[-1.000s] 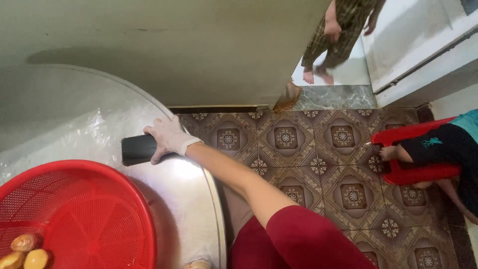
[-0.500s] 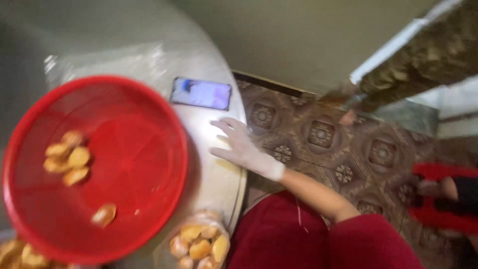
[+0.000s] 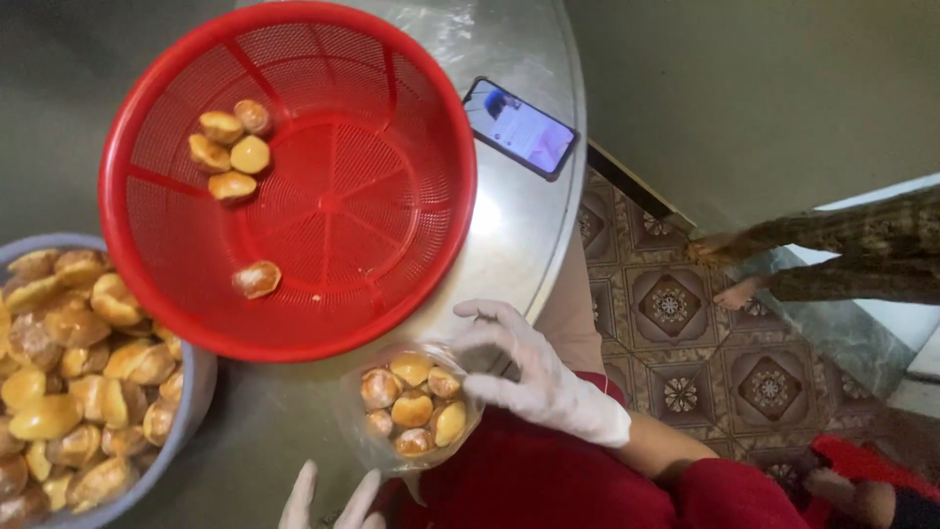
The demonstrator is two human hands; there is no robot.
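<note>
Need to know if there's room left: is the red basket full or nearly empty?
Nearly empty. The red basket holds only five golden pieces; bare mesh elsewhere.

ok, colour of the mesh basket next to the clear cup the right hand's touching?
Red, seen in the head view: the basket beside the cup.

Dim indoor light; glare on the steel table (image 3: 509, 235), soft motion blur, wall perhaps in shadow.

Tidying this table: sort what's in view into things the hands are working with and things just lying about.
In use: clear bag of golden pieces, touched by the gloved right hand; left hand below it; red basket; grey bowl of pieces.

Lying about: phone; red stool.
</note>
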